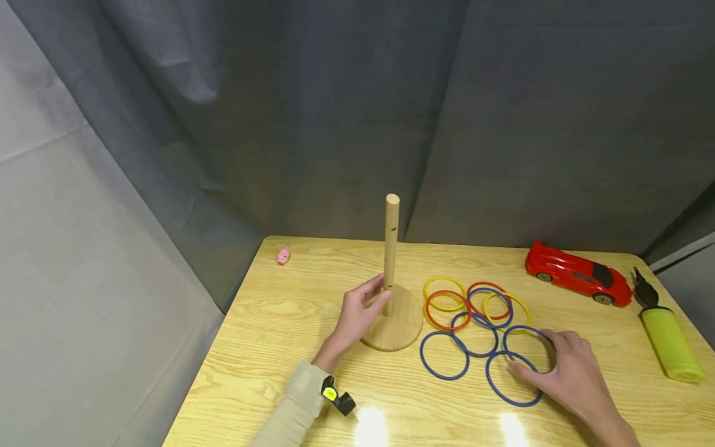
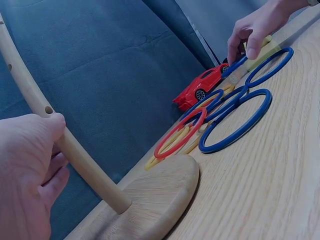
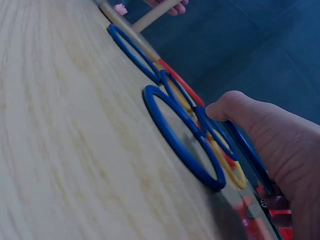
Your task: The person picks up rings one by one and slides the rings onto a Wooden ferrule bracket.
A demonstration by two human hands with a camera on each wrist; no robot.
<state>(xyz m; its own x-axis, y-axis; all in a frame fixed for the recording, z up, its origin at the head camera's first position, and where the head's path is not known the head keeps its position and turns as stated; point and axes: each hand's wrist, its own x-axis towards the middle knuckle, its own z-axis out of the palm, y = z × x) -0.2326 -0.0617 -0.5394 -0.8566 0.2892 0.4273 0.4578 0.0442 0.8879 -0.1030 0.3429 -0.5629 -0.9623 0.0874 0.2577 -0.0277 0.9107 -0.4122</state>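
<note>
My left hand [image 1: 357, 310] grips the lower part of an upright wooden post [image 1: 392, 242], thumb on one side and fingers behind. The post rises from a round wooden base [image 1: 399, 332] on the table. To the right, my right hand [image 1: 575, 372] holds the right side of a blue ring [image 1: 524, 326] between thumb and fingers. In the right wrist view this held ring [image 3: 250, 155] runs tilted past the fingers. Another blue ring [image 1: 522, 405] lies flat below the right thumb. Left of it rest two more blue rings, one at the front [image 1: 445, 378].
Red and yellow rings, such as a red ring [image 1: 427, 307], overlap behind the blue ones. A red toy car [image 1: 578, 273] stands at the back right, beside a yellow-green hand pump [image 1: 670, 344]. A small pink pig figure [image 1: 283, 255] sits back left. Dark curtain [image 1: 335, 124] hangs behind the table.
</note>
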